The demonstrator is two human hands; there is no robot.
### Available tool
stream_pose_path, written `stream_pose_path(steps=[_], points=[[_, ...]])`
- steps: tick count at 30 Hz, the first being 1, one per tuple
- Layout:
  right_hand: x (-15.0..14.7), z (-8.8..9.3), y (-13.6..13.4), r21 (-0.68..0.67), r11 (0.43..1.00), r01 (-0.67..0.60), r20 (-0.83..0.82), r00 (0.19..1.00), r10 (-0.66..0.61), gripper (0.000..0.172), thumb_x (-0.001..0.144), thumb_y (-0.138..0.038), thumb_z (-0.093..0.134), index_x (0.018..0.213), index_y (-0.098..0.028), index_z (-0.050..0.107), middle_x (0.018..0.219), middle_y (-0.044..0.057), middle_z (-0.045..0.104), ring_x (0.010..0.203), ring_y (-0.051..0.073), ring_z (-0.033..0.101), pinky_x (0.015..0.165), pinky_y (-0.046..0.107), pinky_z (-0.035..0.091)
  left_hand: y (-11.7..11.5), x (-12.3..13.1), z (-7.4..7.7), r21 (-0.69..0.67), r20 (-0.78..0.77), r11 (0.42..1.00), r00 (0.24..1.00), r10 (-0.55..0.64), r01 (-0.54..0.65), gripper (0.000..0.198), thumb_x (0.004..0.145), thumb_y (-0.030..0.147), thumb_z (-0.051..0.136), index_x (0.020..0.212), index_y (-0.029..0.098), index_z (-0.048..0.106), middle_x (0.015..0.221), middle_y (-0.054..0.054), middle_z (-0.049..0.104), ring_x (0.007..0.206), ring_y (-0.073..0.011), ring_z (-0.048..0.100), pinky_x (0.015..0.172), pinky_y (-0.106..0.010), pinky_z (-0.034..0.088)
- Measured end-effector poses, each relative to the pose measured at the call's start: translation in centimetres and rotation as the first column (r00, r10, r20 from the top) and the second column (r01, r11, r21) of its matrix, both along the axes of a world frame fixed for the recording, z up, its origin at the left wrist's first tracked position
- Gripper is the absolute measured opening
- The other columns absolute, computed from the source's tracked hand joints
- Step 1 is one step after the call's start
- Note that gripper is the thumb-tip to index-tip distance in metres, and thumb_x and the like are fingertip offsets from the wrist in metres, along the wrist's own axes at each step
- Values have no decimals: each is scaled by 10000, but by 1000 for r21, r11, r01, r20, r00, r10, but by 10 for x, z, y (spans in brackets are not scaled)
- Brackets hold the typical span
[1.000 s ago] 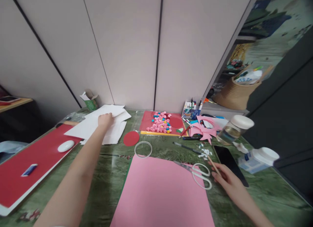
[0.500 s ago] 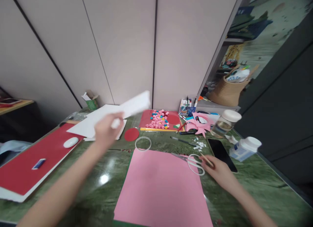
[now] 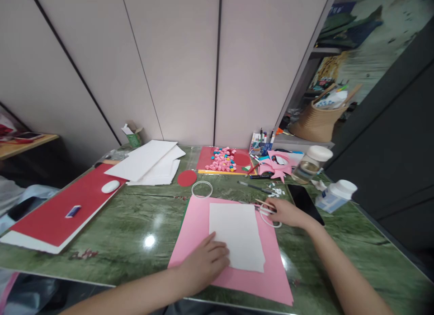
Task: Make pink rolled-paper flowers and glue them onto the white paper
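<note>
A sheet of white paper [image 3: 237, 233] with one uneven edge lies on larger pink paper [image 3: 183, 242] in front of me. My left hand [image 3: 206, 263] rests on the white sheet's left edge, fingers laid over it. At the pink paper's upper right, my right hand [image 3: 286, 212] is closed on a thin tan pencil [image 3: 261, 202]. Right under those fingers are the white-handled scissors [image 3: 273, 224], partly hidden; whether the hand also grips them I cannot tell. A white ring [image 3: 193, 190] sits by the pink paper's upper left corner.
White sheets [image 3: 152, 156] are stacked at the back left, overlapping a red board [image 3: 50, 220]. Pink candy-like pieces [image 3: 222, 161] lie at the back beside a red circle [image 3: 187, 178]. A phone [image 3: 303, 202], a white bottle [image 3: 335, 197] and a clear jar [image 3: 312, 165] stand right.
My left hand has brought the white paper down from the air above the back left and laid it on the pink paper. My right hand has shifted over the scissors' handles, pencil still held.
</note>
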State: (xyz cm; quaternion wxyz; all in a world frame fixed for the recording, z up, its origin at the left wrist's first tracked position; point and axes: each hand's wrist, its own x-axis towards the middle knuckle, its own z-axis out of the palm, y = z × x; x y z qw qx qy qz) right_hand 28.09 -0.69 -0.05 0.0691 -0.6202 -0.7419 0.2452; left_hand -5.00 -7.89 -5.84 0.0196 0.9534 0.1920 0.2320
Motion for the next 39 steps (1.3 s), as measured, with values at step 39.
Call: stream_pose_path(steps=[39], points=[[-100,-4,108,483,863,-148,169,983,74,356,832,-66,364,1140,-100,539,1092,180,524,1014,244,462,887,382,329,13,55,0,-150,-43,987,997,-64,57,189,871,212,419,1007,211,551,1095,-40,611,1120,-157,471,1071,-427,185]])
